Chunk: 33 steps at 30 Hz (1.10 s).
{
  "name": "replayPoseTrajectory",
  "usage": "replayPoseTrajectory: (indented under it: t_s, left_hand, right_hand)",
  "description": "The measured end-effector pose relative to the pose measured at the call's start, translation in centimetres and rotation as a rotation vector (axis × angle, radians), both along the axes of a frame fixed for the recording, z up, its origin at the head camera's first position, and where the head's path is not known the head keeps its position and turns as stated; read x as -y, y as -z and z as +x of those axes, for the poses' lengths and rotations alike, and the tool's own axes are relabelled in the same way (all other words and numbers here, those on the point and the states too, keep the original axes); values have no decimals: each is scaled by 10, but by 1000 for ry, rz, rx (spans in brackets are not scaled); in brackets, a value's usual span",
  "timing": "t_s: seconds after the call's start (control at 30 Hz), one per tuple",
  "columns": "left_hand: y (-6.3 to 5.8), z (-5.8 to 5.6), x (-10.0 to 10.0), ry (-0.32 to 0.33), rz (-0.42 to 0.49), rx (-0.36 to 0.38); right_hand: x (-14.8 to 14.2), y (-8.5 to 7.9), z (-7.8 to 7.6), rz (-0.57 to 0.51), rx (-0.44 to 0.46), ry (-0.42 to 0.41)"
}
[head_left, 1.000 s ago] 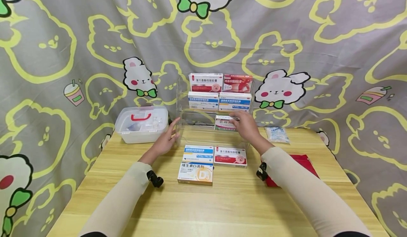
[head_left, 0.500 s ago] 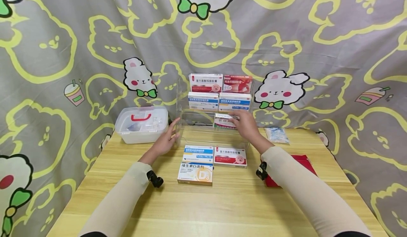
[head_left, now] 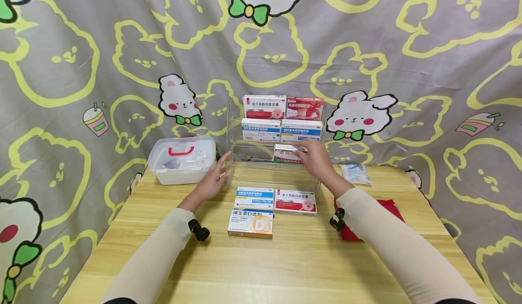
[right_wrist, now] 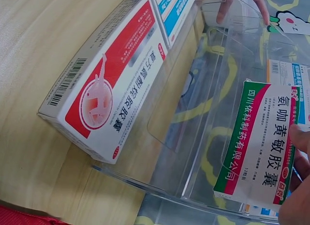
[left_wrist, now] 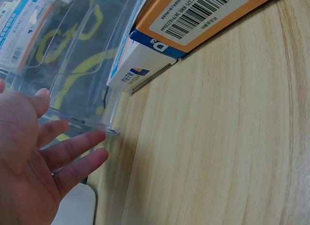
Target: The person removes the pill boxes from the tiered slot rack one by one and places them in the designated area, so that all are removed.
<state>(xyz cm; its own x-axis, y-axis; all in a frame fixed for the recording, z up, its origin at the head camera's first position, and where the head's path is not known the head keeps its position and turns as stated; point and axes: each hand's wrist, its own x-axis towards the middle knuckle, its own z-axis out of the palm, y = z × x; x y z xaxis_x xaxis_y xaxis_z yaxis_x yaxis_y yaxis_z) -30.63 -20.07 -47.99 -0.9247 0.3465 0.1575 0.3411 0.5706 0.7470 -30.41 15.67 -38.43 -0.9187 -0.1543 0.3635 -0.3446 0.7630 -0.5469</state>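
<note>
A clear tiered display rack (head_left: 248, 168) stands at the back of the table, medicine boxes on its upper two tiers. My right hand (head_left: 319, 161) pinches a white medicine box (right_wrist: 259, 142) with green and magenta bands by its edge, at the right half of a lower tier. In the right wrist view the thumb lies at the box's edge, the other fingers partly hidden behind it. My left hand (head_left: 213, 180) has its fingers spread, fingertips at the rack's left side. The left wrist view shows those straight fingers (left_wrist: 80, 167) by the rack's clear corner.
Before the rack lie a red-and-white medicine box (head_left: 295, 201), a blue-and-white box (head_left: 254, 197) and an orange-and-white vitamin D box (head_left: 250, 223). A lidded plastic case (head_left: 181, 161) sits left, a red pouch (head_left: 352, 233) and a plastic packet (head_left: 355, 174) right.
My right hand has shifted the green-and-magenta medicine box slightly left and up on its tier. The left hand stays at the rack's side.
</note>
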Motion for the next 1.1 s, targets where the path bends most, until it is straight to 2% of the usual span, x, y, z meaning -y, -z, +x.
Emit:
replayPoseTrajectory:
  t_s: [0.87,1.1]
  left_hand:
    - [0,-1,0,-8,-14,13]
    - [0,0,0,2,-16,3]
  right_hand:
    - [-4,-30,17,-19,-73,-34]
    - [-4,-32,27,-23,-95,-62]
